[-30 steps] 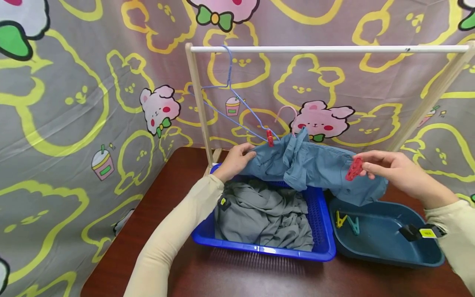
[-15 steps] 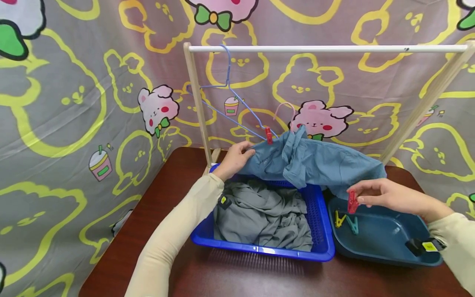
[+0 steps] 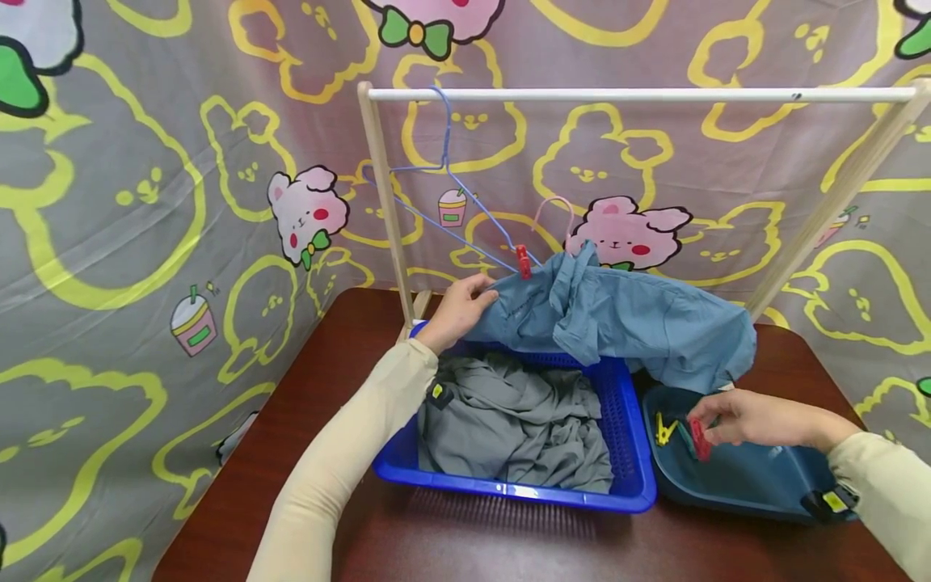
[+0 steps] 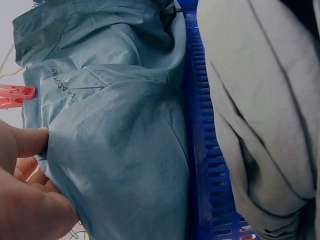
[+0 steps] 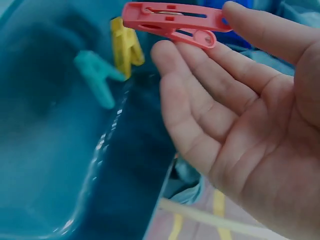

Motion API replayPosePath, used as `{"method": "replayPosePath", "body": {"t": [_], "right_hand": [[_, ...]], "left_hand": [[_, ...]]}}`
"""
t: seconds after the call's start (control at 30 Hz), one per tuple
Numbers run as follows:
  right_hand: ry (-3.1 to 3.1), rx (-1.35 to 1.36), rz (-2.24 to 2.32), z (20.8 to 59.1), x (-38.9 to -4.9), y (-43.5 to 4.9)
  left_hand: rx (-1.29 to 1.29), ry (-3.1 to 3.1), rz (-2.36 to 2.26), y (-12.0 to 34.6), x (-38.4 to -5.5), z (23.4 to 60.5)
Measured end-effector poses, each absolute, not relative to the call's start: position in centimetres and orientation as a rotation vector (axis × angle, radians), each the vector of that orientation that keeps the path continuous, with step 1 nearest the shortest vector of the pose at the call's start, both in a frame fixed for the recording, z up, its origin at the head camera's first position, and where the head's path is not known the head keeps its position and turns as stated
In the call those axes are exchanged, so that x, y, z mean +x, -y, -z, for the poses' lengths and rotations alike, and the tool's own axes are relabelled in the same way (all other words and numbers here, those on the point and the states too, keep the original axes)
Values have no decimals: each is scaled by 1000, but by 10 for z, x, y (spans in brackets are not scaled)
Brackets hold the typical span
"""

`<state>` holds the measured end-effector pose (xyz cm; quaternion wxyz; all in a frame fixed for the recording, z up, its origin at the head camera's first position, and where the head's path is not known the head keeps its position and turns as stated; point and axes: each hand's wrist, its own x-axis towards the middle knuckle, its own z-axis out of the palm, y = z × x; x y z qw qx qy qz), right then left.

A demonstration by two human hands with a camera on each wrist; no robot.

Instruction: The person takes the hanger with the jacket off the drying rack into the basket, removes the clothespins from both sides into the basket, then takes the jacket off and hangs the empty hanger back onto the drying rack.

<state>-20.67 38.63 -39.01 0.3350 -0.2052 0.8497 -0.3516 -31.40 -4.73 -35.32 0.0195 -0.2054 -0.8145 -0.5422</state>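
Observation:
My left hand pinches the left end of a blue garment between thumb and fingers; printed lettering shows on the cloth in the left wrist view. Close beside that hand, a red clothespin is clipped at the garment's top edge, by the blue hanger. A pink hanger pokes up behind the cloth. My right hand holds a second red clothespin between thumb and fingertips, over the dark teal tub. Inside the tub lie a yellow clothespin and a teal clothespin.
A blue basket with grey cloth stands on the brown table, left of the tub. Behind it rises a wooden rack with a white rail, from which the blue hanger hangs. A patterned curtain encloses the table.
My right hand has moved down from the garment's right part to above the tub, carrying the red clothespin. The garment's right end hangs loose. My left hand stays almost where it was.

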Motion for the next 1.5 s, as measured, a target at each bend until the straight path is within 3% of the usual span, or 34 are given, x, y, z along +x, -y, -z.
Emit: {"method": "replayPosePath", "body": {"t": [0.57, 1.5], "right_hand": [[-2263, -153, 716, 413, -220, -420], [-2303, -161, 582, 421, -226, -417]], "left_hand": [[-626, 2540, 1716, 48, -310, 350], [-643, 2541, 1690, 48, -309, 350]]}}
